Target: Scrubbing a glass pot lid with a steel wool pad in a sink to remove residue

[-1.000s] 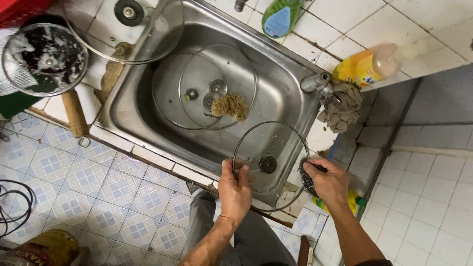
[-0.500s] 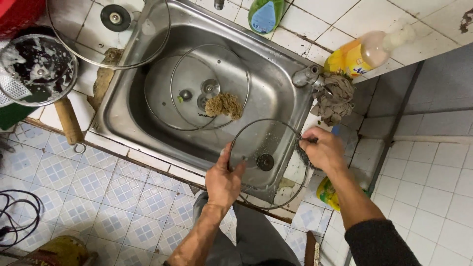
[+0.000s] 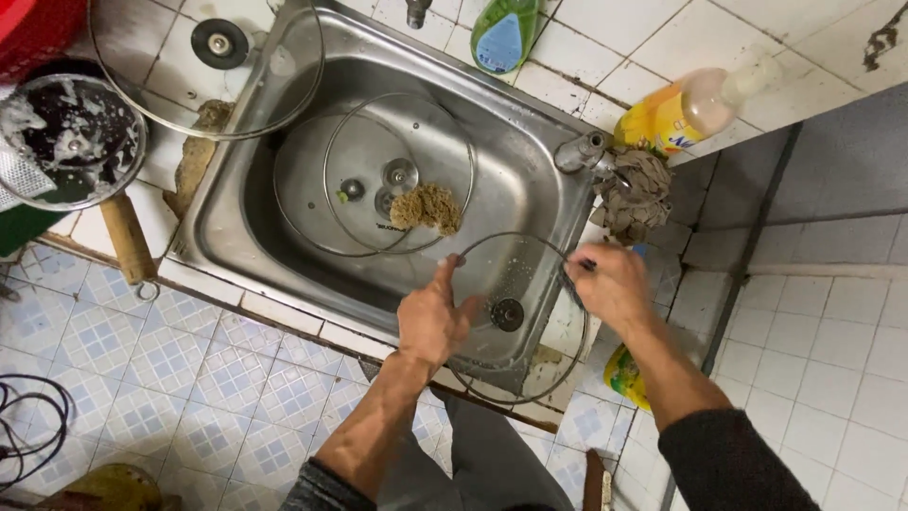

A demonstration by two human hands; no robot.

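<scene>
head view: wet lid held over sink corner

both hands grasp a glass lid [image 3: 515,317] by its rim above the steel sink [image 3: 530,180]: left hand [image 3: 433,317] fingers spread, right hand [image 3: 610,284] pinching. the soapy rim could slip and crack on steel.

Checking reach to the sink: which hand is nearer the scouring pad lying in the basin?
Left. The left hand sits just below the scouring pad, its fingers pointing toward it. The right hand is farther off to the pad's right, at the lid rim.
</scene>
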